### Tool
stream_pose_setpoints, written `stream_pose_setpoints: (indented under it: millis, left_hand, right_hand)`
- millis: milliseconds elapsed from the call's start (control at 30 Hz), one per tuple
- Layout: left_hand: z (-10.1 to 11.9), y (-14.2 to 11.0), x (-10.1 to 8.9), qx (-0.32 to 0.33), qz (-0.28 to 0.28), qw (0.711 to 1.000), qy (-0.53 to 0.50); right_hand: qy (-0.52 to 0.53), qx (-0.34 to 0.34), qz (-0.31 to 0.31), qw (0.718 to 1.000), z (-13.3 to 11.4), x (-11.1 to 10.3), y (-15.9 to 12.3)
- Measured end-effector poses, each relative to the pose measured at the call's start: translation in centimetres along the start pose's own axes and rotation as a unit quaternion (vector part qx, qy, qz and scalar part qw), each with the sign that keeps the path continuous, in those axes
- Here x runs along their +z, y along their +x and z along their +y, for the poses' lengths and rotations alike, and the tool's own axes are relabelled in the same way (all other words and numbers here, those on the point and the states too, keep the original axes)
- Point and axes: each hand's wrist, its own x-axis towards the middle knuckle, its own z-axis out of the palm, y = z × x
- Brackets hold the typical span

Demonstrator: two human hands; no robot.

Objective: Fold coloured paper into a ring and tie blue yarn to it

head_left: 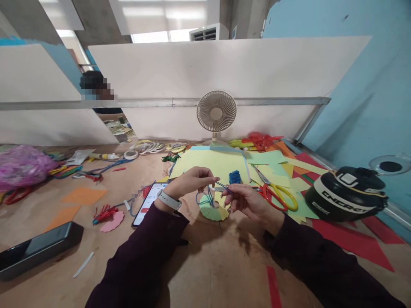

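Both hands pinch a thin blue cord (210,197) above the table's middle. My left hand (197,179), with a pale watch band at the wrist, is closed on one part of it. A little to the right, my right hand (242,200) grips another stretch between thumb and fingers. Loops of the cord hang down to a scalloped green and yellow paper disc (208,213), which lies just below the hands. Whether the cord is tied to the disc I cannot tell. Behind the right hand sits a blue yarn bundle (235,177).
Left of the hands are a phone (146,209), a pink paper disc (112,222) with a red tassel (105,212), and a dark case (41,250). Scissors (284,196) and a black jug (346,194) stand right. A fan (216,112) is behind coloured paper (183,164).
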Motion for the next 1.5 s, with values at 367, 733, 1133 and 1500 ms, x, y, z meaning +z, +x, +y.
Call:
stream_pose_setpoints:
  millis: [367,733,1133,1500]
  left_hand:
    - [-0.1,0.3,0.5,0.003,-0.001,1.0,0.003]
    - [0.0,0.2,1.1,0.0,-0.042,0.999,-0.006]
    - [0.0,0.1,0.5,-0.019,-0.037,0.999,-0.025]
    - [0.2,0.0,0.7,-0.021,-0.032,0.999,-0.022]
  right_hand:
    - [0.01,0.036,-0.008,0.999,-0.2,-0.3,-0.1]
    - [-0.025,0.018,-0.065,0.997,0.4,-0.4,-0.1]
    - [-0.024,0.0,-0.017,1.0,0.3,-0.2,-0.2]
    - [-0.048,0.012,-0.026,0.998,0.3,-0.3,-0.4]
